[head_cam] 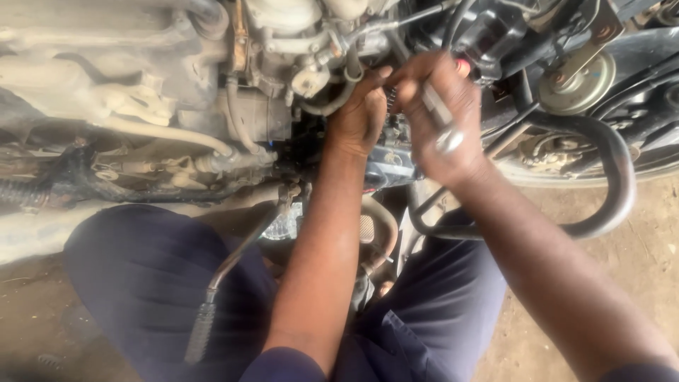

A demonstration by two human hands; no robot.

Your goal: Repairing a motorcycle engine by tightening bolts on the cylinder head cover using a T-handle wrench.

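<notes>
Right hand [442, 117] gripped the slim silver metal wrench [442, 120], shaft running up-left toward the dusty grey motorcycle engine [269, 106]; left hand [361, 113], closer in, pinched a fitting there.

One head-worn view looks steeply down from above the person's knees, close to the work. It faces toward twelve o'clock, onto the engine [233, 92], which fills the upper frame; dirt floor [622, 240] shows at four o'clock.
</notes>
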